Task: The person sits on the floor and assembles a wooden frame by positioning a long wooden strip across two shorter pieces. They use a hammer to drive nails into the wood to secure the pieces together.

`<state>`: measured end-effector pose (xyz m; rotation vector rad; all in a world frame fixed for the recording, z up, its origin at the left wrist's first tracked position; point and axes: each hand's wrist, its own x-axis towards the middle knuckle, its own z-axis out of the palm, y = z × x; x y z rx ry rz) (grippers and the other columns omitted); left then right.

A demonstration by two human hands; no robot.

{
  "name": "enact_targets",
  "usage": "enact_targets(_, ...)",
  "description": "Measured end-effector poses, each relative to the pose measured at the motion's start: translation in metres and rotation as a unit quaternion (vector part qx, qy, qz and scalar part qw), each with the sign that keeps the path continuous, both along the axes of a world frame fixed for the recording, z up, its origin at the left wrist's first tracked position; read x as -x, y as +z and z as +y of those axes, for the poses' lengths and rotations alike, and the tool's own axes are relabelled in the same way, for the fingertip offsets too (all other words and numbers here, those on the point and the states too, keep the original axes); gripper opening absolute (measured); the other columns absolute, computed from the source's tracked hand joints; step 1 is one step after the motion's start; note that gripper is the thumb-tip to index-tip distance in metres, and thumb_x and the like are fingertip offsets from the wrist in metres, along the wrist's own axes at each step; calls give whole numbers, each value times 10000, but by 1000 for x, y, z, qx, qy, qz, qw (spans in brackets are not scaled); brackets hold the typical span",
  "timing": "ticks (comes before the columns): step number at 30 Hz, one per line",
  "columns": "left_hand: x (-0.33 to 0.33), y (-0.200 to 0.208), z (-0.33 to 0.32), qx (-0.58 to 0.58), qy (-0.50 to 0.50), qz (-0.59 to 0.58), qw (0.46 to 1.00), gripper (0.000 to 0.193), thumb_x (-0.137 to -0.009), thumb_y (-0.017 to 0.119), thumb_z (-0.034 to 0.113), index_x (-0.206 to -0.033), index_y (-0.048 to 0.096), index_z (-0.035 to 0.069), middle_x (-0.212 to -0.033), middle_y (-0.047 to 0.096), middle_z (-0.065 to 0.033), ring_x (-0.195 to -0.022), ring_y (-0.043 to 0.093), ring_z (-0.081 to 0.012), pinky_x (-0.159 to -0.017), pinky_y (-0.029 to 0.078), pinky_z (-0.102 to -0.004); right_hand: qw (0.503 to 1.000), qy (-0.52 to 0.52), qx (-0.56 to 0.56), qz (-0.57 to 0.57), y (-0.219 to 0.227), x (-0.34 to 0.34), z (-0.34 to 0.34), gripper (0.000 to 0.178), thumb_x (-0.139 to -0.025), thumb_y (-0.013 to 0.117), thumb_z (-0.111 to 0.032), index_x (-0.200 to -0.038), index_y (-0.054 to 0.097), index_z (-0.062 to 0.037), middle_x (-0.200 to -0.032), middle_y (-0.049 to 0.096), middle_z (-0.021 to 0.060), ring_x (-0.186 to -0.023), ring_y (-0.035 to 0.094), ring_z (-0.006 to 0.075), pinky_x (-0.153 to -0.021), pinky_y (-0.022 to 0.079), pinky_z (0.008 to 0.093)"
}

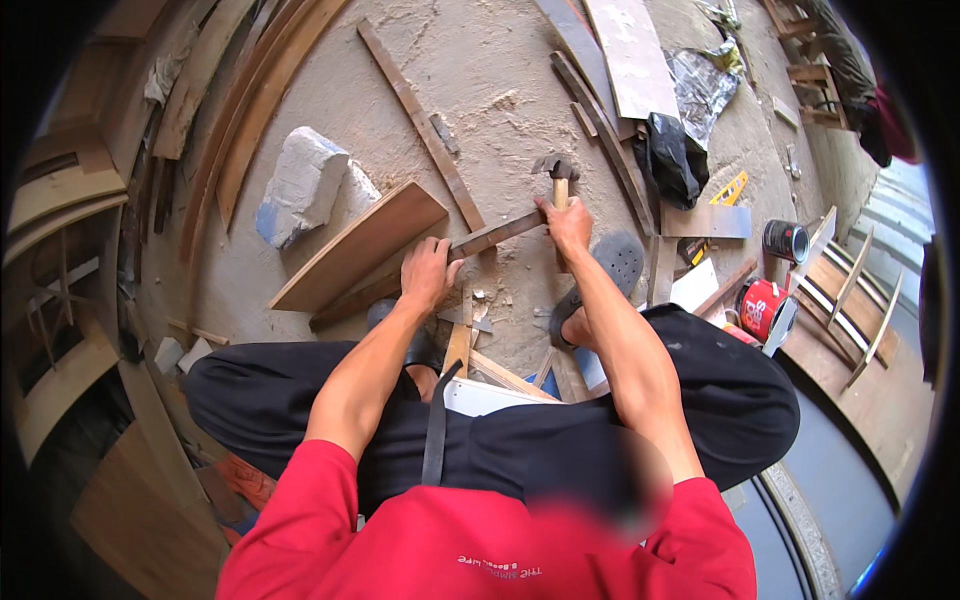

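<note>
A claw hammer [560,188] stands with its dark head up and pale wooden handle in my right hand [568,226], whose fingers are closed round it. My left hand [428,272] is closed over a narrow wooden strip [497,233] that slants up to the right, its far end close to my right hand. Beside my left hand, a wide brown board [365,247] lies tilted along the strip. Another long strip [420,120] lies on the floor ahead, its near end by the held one.
A white block [303,185] stands at the left. To the right are a black plastic bag [671,160], a handsaw [708,220] with a yellow handle, a dark can [786,240] and a red can [762,307]. Wood offcuts [460,340] lie between my feet.
</note>
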<state>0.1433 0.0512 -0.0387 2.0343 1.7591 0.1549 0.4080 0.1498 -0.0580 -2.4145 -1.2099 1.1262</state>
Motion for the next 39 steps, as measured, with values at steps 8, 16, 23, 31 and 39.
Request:
enact_targets(8,12,-24,5,53,-8,-20,998,438,-902,616,456,-1087,565,63,-994,589,-127,-932,597,-328,-777,498,-472,996,34,-85,1,50,6,-35,490,-968,557,-498,-935,568,-8,-766,660,190,-681,668,326,-597,502,427)
enact_targets(16,13,-37,6,-11,-4,-47,999,524,-859,666,510,-1129,557,75,-1026,575,-108,-964,583,-311,-818,483,-430,953,-91,61,282,92,50,-92,388,-975,603,-422,-856,532,-60,-600,509,1,-415,504,110,-369,418,273)
enact_targets(23,15,-43,6,-25,-15,-41,999,516,-858,666,513,-1124,553,85,-1025,565,-92,-942,581,-287,-814,476,-404,932,-170,42,317,92,75,-87,365,-969,632,-362,-831,491,-55,-589,493,14,-410,497,117,-342,410,281)
enact_targets(31,16,-47,5,29,-45,-11,999,456,-902,591,530,-1067,581,105,-1022,536,-89,-977,567,-259,-826,456,-401,933,-162,59,316,90,85,-91,326,-976,624,-313,-855,465,-56,-593,469,13,-406,480,117,-331,397,274)
enact_targets(39,15,-41,7,42,-43,-18,998,432,-908,592,520,-1053,596,112,-1033,541,-93,-994,570,-267,-845,468,-406,928,-155,145,306,88,62,-93,282,-969,624,-282,-886,481,-54,-598,468,7,-403,464,116,-330,402,286)
